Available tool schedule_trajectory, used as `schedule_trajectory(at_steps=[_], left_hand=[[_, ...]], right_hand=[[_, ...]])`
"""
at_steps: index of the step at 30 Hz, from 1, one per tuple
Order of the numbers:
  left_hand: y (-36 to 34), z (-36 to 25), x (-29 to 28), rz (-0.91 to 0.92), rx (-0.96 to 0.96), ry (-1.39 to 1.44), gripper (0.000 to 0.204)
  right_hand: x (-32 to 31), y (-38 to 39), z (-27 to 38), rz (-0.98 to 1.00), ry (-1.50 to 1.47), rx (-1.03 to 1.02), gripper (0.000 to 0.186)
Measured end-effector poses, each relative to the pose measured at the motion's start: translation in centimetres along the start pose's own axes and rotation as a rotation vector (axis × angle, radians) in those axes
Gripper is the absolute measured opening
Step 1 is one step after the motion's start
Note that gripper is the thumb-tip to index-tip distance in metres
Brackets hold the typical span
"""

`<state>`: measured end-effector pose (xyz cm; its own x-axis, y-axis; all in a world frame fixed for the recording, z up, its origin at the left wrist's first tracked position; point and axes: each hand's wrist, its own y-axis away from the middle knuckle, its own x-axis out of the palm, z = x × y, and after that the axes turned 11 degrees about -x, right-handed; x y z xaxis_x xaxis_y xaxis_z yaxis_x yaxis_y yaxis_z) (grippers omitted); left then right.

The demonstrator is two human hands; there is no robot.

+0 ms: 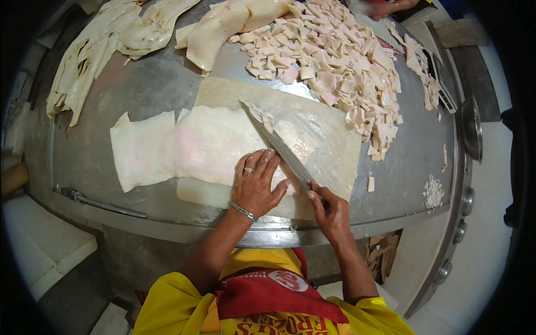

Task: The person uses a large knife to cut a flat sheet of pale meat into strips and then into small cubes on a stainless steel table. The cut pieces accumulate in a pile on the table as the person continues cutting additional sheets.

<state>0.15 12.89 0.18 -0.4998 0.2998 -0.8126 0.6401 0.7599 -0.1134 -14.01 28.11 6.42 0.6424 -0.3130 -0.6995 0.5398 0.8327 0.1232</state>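
A pale sheet of animal skin (206,142), faintly pink in places, lies across a cream cutting board (332,131). My left hand (257,181), wearing a ring and a chain bracelet, rests flat on the skin's right end with the fingers stretched out. Just beside those fingertips runs the long blade of a knife (285,151), slanting from upper left to lower right. My right hand (330,212) is wrapped round its handle. Right of the blade, a thin cut piece of skin (296,139) lies on the board.
A big heap of cut skin pieces (329,56) covers the metal table's far right. Whole skins (100,44) lie at the far left, a folded skin (229,33) at the back. Another person's hand (385,8) shows at the top. A knife sharpener rod (100,202) lies near the front-left edge.
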Motion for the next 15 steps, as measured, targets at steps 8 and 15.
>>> schedule_trajectory(at_steps=[8,15], left_hand=[[0.2,1.0,0.4,-0.096,-0.068,0.232,0.047],[-9.2,4.0,0.2,-0.088,-0.057,0.226,0.057]], right_hand=[[-6.2,4.0,0.1,-0.183,0.083,-0.007,0.026],[-7.7,7.8,0.5,-0.335,0.129,0.061,0.026]])
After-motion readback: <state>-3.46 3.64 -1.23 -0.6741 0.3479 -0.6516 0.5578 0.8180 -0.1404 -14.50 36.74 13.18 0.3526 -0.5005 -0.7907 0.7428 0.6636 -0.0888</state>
